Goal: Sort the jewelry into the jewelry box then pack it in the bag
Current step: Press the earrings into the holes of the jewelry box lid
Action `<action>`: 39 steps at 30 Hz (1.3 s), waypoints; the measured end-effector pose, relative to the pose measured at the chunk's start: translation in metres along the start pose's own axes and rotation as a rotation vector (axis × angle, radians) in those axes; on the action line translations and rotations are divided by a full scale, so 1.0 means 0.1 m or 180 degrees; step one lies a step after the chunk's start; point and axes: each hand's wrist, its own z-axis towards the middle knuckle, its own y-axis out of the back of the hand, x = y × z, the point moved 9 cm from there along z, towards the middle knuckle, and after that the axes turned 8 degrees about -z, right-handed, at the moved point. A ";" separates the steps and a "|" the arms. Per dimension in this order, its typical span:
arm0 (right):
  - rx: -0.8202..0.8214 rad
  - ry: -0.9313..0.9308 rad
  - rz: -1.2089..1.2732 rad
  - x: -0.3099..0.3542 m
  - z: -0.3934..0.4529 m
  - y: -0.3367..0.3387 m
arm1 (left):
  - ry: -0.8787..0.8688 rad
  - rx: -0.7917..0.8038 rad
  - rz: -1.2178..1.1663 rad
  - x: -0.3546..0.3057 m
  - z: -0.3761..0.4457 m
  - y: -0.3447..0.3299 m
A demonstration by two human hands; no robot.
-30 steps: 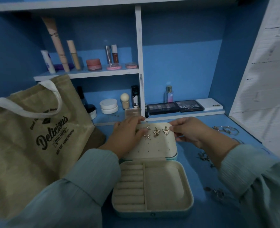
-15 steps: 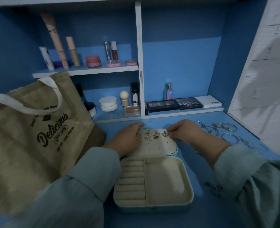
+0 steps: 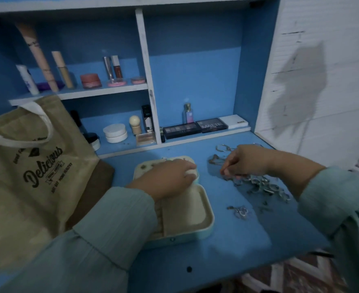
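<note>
The cream jewelry box (image 3: 204, 224) lies open on the blue desk, its lid panel (image 3: 141, 169) folded flat behind it with small earrings pinned on. My left hand (image 3: 170, 176) rests on the lid, fingers curled over its right edge, hiding most of the earrings. My right hand (image 3: 245, 160) is to the right of the box, over a scatter of silver rings and hoops (image 3: 263, 186), fingertips pinching down at a small piece; blur hides what it holds. A burlap tote bag (image 3: 26, 178) printed "Delicious" stands at the left.
More loose jewelry (image 3: 240, 212) lies right of the box, and hoops (image 3: 222, 148) lie near the back. Shelves behind hold makeup palettes (image 3: 181, 130), jars (image 3: 115, 133), a perfume bottle (image 3: 188, 114) and tubes. The desk front edge (image 3: 259, 271) is close. A white wall (image 3: 322, 81) stands right.
My right hand left the lid's earrings and moved right onto the loose jewelry pile. My left hand slid across the lid toward its right edge. The camera turned right.
</note>
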 end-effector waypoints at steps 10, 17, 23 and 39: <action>-0.0427 0.0011 -0.0615 -0.56 -0.64 -0.02 | -0.0566 0.0290 0.0376 -0.62 0.16 -0.46; -0.0986 0.0550 -0.0453 -0.53 -0.76 -0.33 | -0.0446 0.0292 0.0233 -0.56 0.20 -0.56; -0.1761 0.0890 -0.0310 -0.54 -0.81 -0.41 | -0.0494 0.0378 0.0204 -0.58 0.23 -0.57; -0.2647 0.0450 0.0170 -0.75 -0.96 -0.25 | -0.0598 0.0418 -0.0219 -0.57 0.21 -0.64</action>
